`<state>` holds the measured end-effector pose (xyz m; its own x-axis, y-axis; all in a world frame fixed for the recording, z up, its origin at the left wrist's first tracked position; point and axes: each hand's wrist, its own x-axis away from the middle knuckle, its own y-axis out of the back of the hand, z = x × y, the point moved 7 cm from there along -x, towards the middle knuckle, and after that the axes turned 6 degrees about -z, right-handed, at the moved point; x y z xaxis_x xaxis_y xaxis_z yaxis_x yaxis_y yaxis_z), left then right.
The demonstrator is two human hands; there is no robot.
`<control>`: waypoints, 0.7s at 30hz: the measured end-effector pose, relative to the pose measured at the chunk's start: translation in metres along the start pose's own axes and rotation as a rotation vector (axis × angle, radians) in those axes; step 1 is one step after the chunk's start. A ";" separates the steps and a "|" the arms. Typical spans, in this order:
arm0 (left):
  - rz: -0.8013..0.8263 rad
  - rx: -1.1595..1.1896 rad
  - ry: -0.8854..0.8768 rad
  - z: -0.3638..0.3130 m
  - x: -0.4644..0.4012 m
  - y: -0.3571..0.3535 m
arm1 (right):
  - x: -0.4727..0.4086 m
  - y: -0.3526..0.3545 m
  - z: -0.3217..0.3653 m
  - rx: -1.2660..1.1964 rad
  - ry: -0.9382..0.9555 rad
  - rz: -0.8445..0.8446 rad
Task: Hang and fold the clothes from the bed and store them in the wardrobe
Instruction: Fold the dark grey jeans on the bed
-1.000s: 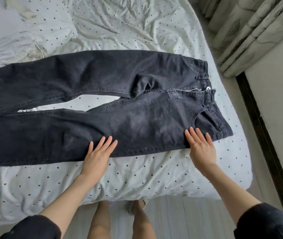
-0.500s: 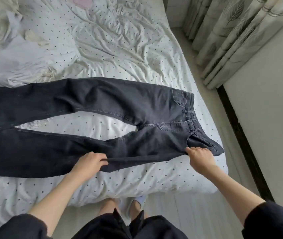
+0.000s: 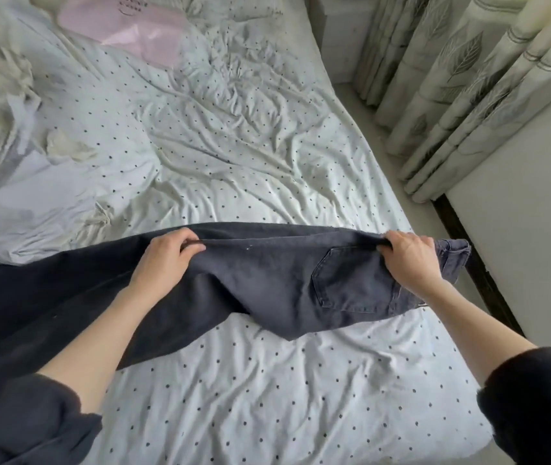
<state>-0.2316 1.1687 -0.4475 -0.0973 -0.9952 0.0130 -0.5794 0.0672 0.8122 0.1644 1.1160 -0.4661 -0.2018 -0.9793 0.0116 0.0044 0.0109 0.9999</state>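
Dark grey jeans [image 3: 267, 276] lie across the dotted bed sheet [image 3: 250, 380], folded lengthwise so one leg covers the other and a back pocket faces up. My left hand [image 3: 166, 260] grips the upper leg's edge near the thigh. My right hand [image 3: 408, 260] grips the same edge near the waistband, which points right. The legs run off the left edge of the view under my left arm.
Pale rumpled clothes [image 3: 15, 169] lie at the bed's left and a pink garment [image 3: 133, 31] near the head. Leaf-print curtains [image 3: 462, 88] hang at the right above a strip of floor [image 3: 515, 229]. A white nightstand [image 3: 341, 35] stands by the bed's far corner.
Both hands went from resting flat on the near leg to gripping its edge, then carried it away from me over the far leg. The jeans now lie folded in half lengthwise.
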 end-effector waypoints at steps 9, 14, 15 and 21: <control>0.138 -0.121 0.060 0.041 -0.097 -0.075 | -0.065 -0.094 -0.004 -0.029 -0.119 0.129; 0.118 -0.178 0.119 0.063 -0.109 -0.105 | -0.065 -0.145 0.002 -0.248 -0.194 0.096; 0.094 -0.206 0.090 0.062 -0.108 -0.106 | -0.063 -0.150 0.003 -0.301 -0.217 0.081; -0.012 -0.260 0.011 0.060 -0.098 -0.106 | -0.062 -0.164 0.005 -0.308 -0.292 0.189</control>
<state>-0.2088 1.2636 -0.5696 -0.0823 -0.9966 0.0077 -0.3527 0.0364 0.9350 0.1713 1.1758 -0.6308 -0.4370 -0.8675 0.2378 0.3491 0.0801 0.9337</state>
